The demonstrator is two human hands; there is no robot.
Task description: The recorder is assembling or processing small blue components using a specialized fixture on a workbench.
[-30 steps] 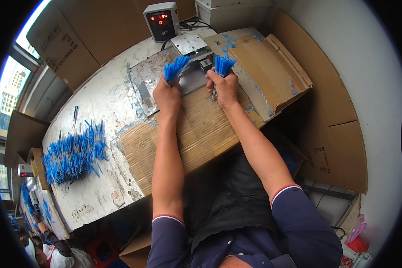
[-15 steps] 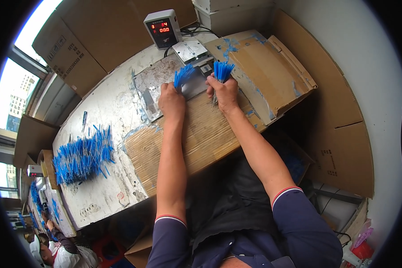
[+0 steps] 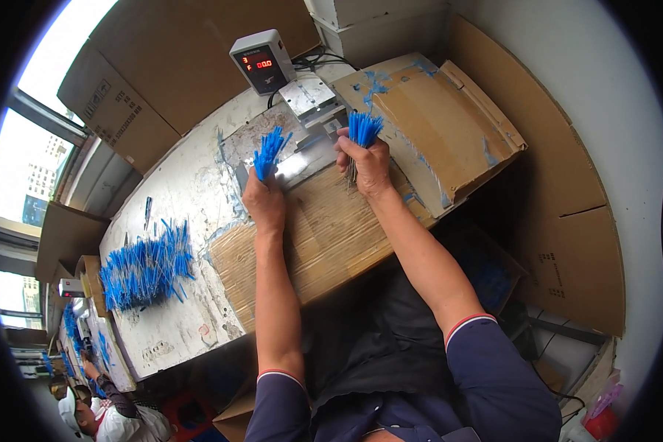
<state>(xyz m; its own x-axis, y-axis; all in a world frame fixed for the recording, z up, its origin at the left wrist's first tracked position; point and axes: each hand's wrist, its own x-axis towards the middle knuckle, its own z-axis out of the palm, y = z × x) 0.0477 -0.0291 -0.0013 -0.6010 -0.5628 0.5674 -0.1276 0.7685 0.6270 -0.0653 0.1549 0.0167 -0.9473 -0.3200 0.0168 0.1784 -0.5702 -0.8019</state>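
My left hand is closed around a bundle of blue-ended thin wires, above the near left of the metal plate. The blue ends stick up out of the fist. To the right, my right hand grips another bundle of blue-ended thin wires; pale wire ends hang below the fingers. Just beyond the hands sits a small metal machine with a flat top. Behind it stands a white box with a red lit display.
A heap of blue-ended wires lies on the white table at left. Flat cardboard covers the table's near edge. A taped cardboard box stands at right. Another person works at the lower left.
My left hand has moved left and toward me with its bundle, away from the machine. My right hand stays in nearly the same place. The display's digits differ, and the view has shifted slightly.
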